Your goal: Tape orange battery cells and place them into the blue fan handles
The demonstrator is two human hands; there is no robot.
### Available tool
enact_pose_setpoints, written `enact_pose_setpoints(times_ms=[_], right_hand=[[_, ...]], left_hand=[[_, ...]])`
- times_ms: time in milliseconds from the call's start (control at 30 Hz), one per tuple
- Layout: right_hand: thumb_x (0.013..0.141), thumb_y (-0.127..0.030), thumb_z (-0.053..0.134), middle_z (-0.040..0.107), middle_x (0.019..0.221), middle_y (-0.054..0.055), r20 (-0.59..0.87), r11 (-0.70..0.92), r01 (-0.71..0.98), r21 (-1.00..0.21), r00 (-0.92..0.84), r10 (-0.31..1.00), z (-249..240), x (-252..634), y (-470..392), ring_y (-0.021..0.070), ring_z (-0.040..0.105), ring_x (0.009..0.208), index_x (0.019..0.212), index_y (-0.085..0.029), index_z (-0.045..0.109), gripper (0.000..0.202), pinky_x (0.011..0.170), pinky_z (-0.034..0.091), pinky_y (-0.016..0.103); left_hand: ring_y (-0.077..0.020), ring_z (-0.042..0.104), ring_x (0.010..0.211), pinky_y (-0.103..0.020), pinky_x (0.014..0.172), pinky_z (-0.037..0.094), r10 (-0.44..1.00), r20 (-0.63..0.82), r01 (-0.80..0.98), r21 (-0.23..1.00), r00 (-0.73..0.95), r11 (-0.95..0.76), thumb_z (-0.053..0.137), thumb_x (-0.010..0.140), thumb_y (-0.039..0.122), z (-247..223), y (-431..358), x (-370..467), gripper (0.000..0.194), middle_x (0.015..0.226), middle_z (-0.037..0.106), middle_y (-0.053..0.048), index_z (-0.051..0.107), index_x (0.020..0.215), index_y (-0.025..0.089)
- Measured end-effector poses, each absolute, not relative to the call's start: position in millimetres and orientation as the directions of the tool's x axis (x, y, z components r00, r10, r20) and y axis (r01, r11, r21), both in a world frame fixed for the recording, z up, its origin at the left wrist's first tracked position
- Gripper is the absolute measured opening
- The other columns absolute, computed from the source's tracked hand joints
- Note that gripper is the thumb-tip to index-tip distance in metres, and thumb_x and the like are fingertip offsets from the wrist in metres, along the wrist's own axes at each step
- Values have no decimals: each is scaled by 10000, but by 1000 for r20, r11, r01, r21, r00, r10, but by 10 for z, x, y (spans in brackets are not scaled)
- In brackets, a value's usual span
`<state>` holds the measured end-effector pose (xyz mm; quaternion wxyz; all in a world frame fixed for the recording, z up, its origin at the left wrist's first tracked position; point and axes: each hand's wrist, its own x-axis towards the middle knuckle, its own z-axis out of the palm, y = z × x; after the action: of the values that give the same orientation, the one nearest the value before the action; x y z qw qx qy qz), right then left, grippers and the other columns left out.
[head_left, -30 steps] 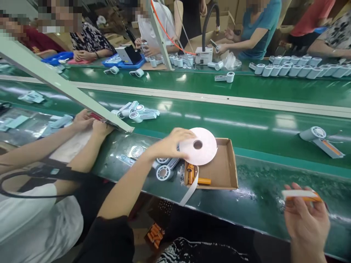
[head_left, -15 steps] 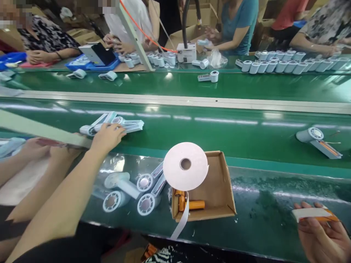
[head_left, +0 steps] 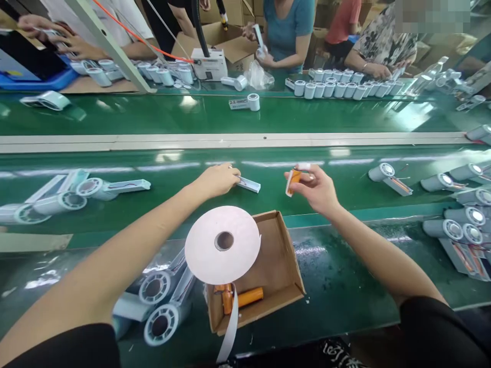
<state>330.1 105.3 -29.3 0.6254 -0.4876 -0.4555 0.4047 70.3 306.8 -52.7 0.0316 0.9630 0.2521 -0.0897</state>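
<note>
Yes, orange cylinders (head_left: 250,296) lie inside the carton (head_left: 275,268).

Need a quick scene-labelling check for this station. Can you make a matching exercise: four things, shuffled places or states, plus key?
Things
1. Left hand
2. Right hand
3. White roll
4. Cardboard box

Places or states
A. Round, overlapping the box's left side in view
B. Brown, with orange cylinders inside
C. Holding an orange cylinder with a white strip
D. Over one end of a pale part

Pairs: 1-D, 2-C, 3-A, 4-B
</note>
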Motion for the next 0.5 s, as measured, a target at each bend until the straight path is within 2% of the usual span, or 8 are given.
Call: enact_pose_setpoints(times_ms=[133, 267, 400, 500], right_hand=[[693, -426, 953, 826, 990, 8, 132, 144, -56, -988, 177, 975, -486, 3169, 1487, 227, 802, 955, 1160, -255, 688, 564, 915, 682, 410], [699, -426, 919, 823, 988, 1, 156, 152, 36, -988, 177, 972, -611, 3052, 1738, 218, 799, 932, 1113, -245, 701, 501, 934, 664, 396], [735, -424, 886, 823, 992, 13, 185, 171, 100, -980, 166, 969, -662, 2993, 1792, 222, 795, 925, 1098, -231, 704, 450, 944, 658, 404], [738, -436, 883, 826, 1013, 24, 171, 155, 103, -983, 167, 971, -699, 2990, 1768, 224, 796, 936, 1116, -225, 701, 470, 943, 662, 403]], left_hand=[[-272, 619, 1269, -403, 1128, 491, 458, -244, 498, 136, 855, -857, 562, 931, 265, -490, 3156, 692, 251, 1343, 770, -6, 811, 953, 290], [-249, 653, 1260, -349, 1061, 509, 468, -263, 526, 236, 844, -817, 601, 921, 369, -401, 3223, 728, 209, 1330, 779, 23, 791, 970, 298], [-268, 629, 1309, -378, 1114, 493, 418, -257, 474, 221, 872, -853, 611, 927, 375, -398, 3174, 740, 245, 1367, 761, 24, 799, 1075, 320], [-316, 581, 1355, -406, 1114, 501, 395, -237, 437, 161, 888, -885, 643, 921, 359, -453, 3075, 792, 245, 1388, 744, -30, 816, 1083, 296]])
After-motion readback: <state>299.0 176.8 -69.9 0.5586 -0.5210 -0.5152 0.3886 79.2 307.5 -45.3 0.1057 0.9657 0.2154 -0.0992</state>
